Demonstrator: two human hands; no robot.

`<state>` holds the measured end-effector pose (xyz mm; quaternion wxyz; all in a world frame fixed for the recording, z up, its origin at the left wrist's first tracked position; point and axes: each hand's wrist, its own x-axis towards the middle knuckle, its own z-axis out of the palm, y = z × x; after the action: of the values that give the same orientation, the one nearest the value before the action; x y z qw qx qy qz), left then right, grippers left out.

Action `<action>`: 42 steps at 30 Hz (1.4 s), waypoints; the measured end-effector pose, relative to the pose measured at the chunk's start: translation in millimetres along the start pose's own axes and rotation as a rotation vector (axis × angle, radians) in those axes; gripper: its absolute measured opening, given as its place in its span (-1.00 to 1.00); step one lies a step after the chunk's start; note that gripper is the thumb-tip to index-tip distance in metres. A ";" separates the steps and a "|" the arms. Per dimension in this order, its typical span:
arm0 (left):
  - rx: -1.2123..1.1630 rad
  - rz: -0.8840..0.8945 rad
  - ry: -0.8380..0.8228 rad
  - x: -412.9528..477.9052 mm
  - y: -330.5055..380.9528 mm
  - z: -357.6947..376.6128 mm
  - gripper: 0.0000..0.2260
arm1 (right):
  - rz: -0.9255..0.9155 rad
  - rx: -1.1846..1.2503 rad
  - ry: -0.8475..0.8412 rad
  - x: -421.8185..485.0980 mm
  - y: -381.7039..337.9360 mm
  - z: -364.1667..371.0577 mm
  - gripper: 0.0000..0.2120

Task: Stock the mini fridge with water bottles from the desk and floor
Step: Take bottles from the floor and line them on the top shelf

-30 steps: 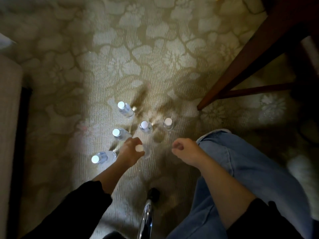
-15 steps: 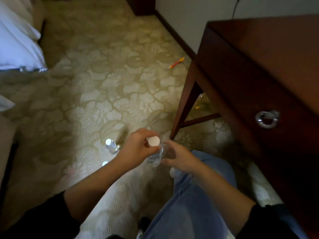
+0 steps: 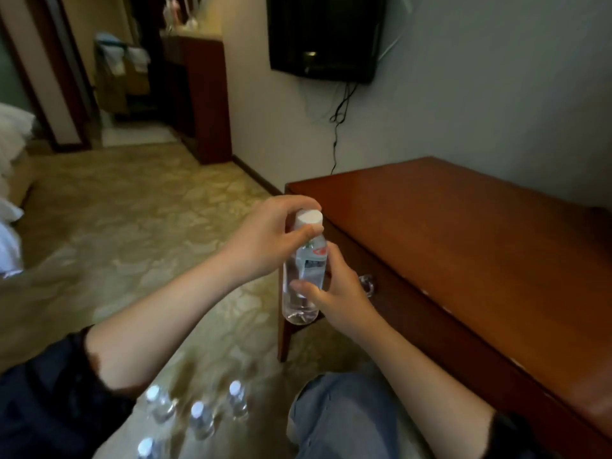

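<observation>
A clear water bottle [image 3: 304, 276] with a white cap and a green and red label hangs upright in the air beside the corner of the wooden desk [image 3: 463, 246]. My left hand [image 3: 268, 236] pinches it at the neck just under the cap. My right hand [image 3: 334, 289] curls round the bottle's lower body from the right. Several more capped bottles [image 3: 198, 414] stand on the patterned carpet below my left forearm. No fridge shows in this view.
The desk front has a drawer with a ring pull [image 3: 367, 282]. A wall television [image 3: 326, 36] hangs above with a cable running down. A dark cabinet [image 3: 198, 94] stands further along the wall. White bedding [image 3: 10, 200] lies at the left edge. My knee [image 3: 344, 419] is bottom centre.
My left hand took one bottle off the carpet and raised it to desk height. My right hand came in and took hold of its body. The view tilted up from the floor.
</observation>
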<state>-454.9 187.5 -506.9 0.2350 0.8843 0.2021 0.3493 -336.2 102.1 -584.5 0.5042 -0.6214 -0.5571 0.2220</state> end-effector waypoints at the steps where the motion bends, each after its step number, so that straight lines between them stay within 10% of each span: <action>1: -0.013 0.017 0.019 6.3 10.2 0.2 -0.80 | -0.010 -0.001 0.022 -1.5 -5.7 -9.7 -0.49; 8: -0.279 0.128 0.012 39.6 69.6 19.8 -0.78 | -0.055 -0.003 0.181 -22.6 -37.9 -81.7 -0.56; 22: -0.779 0.182 -0.509 72.4 175.0 116.9 -0.66 | 0.009 0.015 0.620 -84.2 -93.6 -245.7 -0.68; 42: -0.803 0.576 -0.373 133.6 415.6 256.1 -0.50 | 0.172 -0.089 0.978 -214.3 -157.6 -450.2 -0.76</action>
<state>-101.9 -148.8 -371.0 0.4817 0.7914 -0.2442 0.2865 -93.1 -285.3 -331.2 0.6594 -0.7173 -0.2111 -0.0784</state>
